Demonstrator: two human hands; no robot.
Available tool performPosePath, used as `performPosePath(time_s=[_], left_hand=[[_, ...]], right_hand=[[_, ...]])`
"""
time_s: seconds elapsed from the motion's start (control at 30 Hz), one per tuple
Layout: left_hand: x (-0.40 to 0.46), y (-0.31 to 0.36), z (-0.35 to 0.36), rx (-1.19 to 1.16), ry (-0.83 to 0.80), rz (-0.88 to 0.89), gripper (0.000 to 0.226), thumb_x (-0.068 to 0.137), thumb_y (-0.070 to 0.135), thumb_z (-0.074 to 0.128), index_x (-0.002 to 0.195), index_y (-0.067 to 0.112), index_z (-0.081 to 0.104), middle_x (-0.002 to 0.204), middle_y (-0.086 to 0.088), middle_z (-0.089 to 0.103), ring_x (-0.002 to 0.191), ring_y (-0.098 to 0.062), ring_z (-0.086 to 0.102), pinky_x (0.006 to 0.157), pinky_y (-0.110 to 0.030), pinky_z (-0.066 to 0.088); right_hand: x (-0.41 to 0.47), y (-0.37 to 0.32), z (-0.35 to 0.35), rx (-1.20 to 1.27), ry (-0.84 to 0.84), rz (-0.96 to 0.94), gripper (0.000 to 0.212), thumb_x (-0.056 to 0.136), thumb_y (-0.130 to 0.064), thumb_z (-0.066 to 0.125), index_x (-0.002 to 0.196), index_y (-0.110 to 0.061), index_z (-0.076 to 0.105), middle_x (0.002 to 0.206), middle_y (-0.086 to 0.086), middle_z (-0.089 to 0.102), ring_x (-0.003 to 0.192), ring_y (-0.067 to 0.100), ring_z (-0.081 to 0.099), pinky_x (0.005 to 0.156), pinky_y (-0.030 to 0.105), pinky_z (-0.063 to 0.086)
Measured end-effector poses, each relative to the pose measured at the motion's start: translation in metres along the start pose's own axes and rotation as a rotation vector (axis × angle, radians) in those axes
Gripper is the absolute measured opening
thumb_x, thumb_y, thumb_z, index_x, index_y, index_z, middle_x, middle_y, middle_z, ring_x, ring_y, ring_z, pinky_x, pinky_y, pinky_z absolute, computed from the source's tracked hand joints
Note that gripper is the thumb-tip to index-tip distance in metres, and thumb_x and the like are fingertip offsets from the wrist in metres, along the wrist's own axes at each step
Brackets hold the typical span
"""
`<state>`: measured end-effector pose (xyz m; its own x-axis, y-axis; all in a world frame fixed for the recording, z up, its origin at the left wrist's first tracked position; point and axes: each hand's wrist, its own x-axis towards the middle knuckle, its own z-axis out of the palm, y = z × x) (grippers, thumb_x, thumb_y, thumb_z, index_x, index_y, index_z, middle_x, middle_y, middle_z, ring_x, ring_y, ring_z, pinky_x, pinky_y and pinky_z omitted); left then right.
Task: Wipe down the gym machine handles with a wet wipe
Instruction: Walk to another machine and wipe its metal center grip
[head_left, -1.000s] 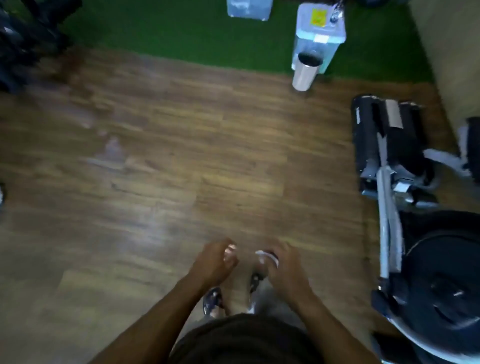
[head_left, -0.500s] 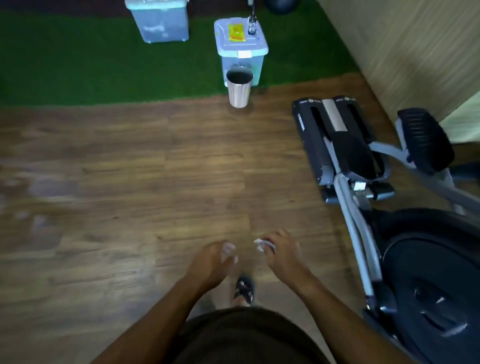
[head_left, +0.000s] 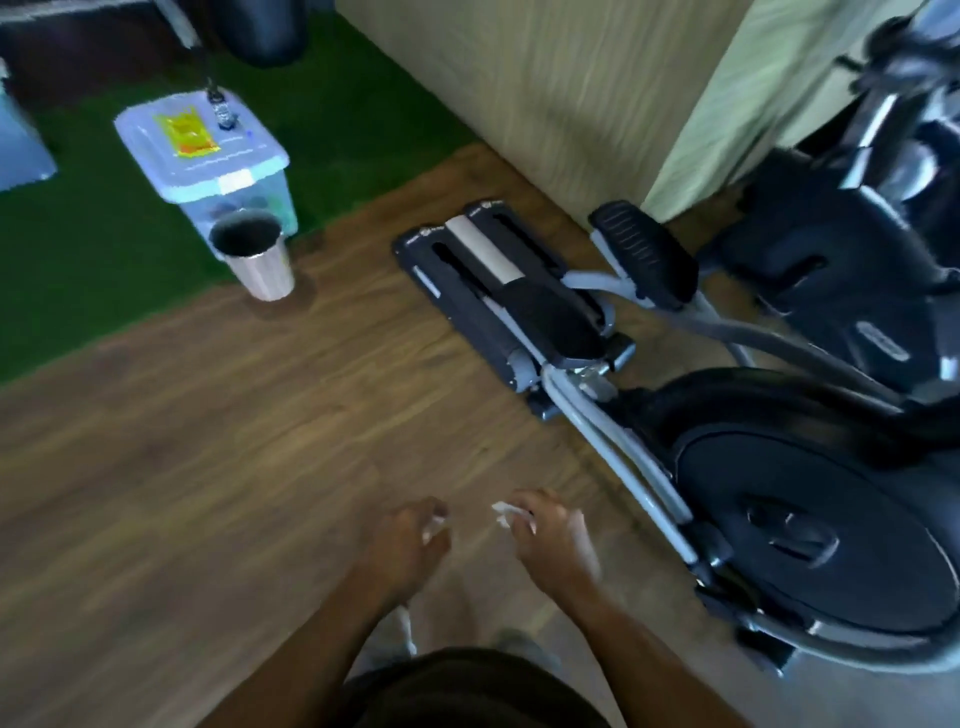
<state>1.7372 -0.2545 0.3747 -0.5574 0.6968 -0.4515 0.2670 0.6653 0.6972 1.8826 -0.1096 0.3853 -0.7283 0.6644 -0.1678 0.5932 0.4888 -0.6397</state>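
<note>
- A person stands on a wooden floor (head_left: 208, 441), both hands held low in front of the body.
- The right hand (head_left: 553, 535) pinches a crumpled white wet wipe (head_left: 505, 513) at its fingertips.
- The left hand (head_left: 410, 540) is curled; blur leaves it unclear whether it holds anything.
- An elliptical machine (head_left: 779, 467) stands just to the right, its handles largely out of view.
- A metal cup (head_left: 254, 254) sits beside a lidded plastic bin (head_left: 208, 156).

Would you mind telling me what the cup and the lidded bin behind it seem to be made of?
The cup looks like brushed metal, probably steel: pale sheen, faint vertical streaks, dark inside. The bin looks like translucent plastic: contents show dimly through its wall, under a pale, matte lid.
</note>
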Motion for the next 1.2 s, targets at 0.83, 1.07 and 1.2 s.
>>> performPosePath(time_s=[0.83,1.07,1.2], left_hand=[[0.311,0.319,-0.008,0.302,-0.585,0.766,0.025,0.091,0.032,0.064,0.114,0.024,0.063,0.108,0.01,0.064,0.097,-0.01,0.064,0.077,-0.02,0.048],[0.376,0.43,-0.011,0.318,-0.619,1.106,0.025,0.086,0.028,0.069,0.11,0.023,0.066,0.1,0.008,0.068,0.08,-0.007,0.061,0.075,-0.018,0.047],[0.397,0.5,-0.019,0.29,-0.675,1.226,0.02,0.086,0.029,0.068,0.106,0.024,0.067,0.098,0.008,0.069,0.079,-0.009,0.062,0.079,-0.025,0.052]], right_hand=[[0.176,0.041,-0.167,-0.008,0.982,0.488,0.017,0.08,-0.005,0.073,0.088,-0.02,0.073,0.077,-0.022,0.046,0.062,-0.013,0.051,0.062,-0.005,0.033],[0.238,0.034,-0.233,-0.176,1.211,0.628,0.012,0.082,-0.011,0.074,0.084,-0.023,0.073,0.079,-0.015,0.057,0.068,0.007,0.062,0.07,0.002,0.042],[0.268,0.021,-0.287,-0.24,1.389,0.692,0.007,0.084,-0.016,0.073,0.088,-0.022,0.074,0.084,-0.005,0.064,0.074,0.009,0.06,0.073,0.0,0.037]])
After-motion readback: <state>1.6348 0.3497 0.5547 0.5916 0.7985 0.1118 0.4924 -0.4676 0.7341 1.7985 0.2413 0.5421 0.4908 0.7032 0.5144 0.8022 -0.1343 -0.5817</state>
